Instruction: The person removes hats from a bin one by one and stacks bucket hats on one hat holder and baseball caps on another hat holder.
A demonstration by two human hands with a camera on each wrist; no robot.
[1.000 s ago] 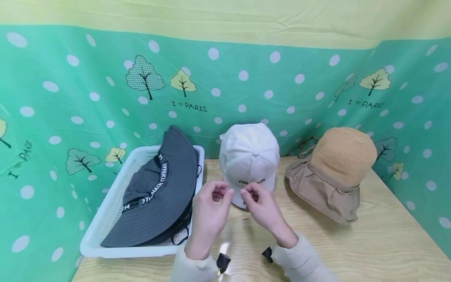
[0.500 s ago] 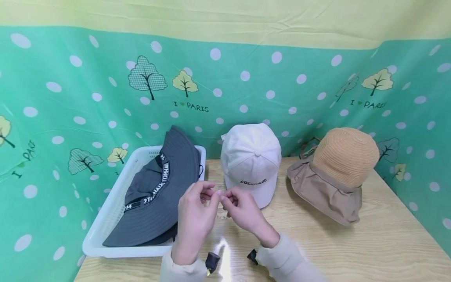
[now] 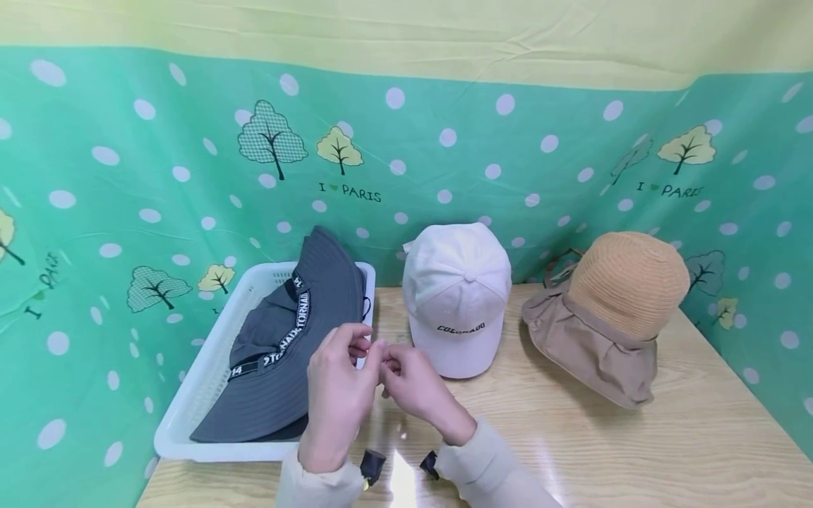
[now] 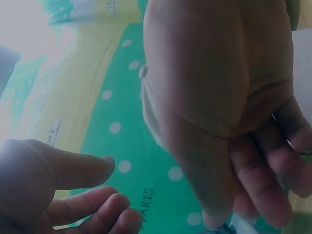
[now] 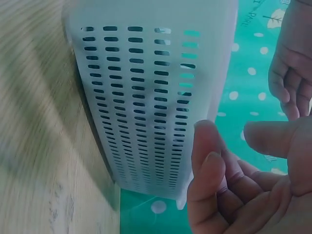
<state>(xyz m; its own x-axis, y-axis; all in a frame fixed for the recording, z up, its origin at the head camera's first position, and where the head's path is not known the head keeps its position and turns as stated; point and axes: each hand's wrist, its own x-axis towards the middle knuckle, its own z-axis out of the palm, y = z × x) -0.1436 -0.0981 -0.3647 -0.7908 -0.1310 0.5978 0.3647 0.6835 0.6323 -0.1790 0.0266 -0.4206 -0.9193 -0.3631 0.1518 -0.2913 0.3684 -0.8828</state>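
My left hand (image 3: pixel 339 391) hovers over the table beside the basket's right side, fingers loosely bent and holding nothing. Close to it, my right hand (image 3: pixel 416 384) is also raised, with bent fingers; the right wrist view shows a gap between thumb and fingers (image 5: pixel 209 180). In the head view the fingertips of both hands nearly meet. Just behind them stands a white baseball cap (image 3: pixel 457 300) lettered COLORADO. A dark grey bucket hat (image 3: pixel 339 296) with a lettered band lies in the white basket (image 3: pixel 174 430), partly hidden by my left hand.
A straw sun hat (image 3: pixel 629 286) with a brown fabric brim sits on the right of the wooden table (image 3: pixel 571 451). Behind everything hangs a green polka-dot curtain (image 3: pixel 438 162). Black camera mounts (image 3: pixel 372 466) show at the wrists.
Both hands have moved left, away from the front of the white cap toward the basket, and drawn closer together. The cap's lettering is now uncovered. The hats have stayed put.
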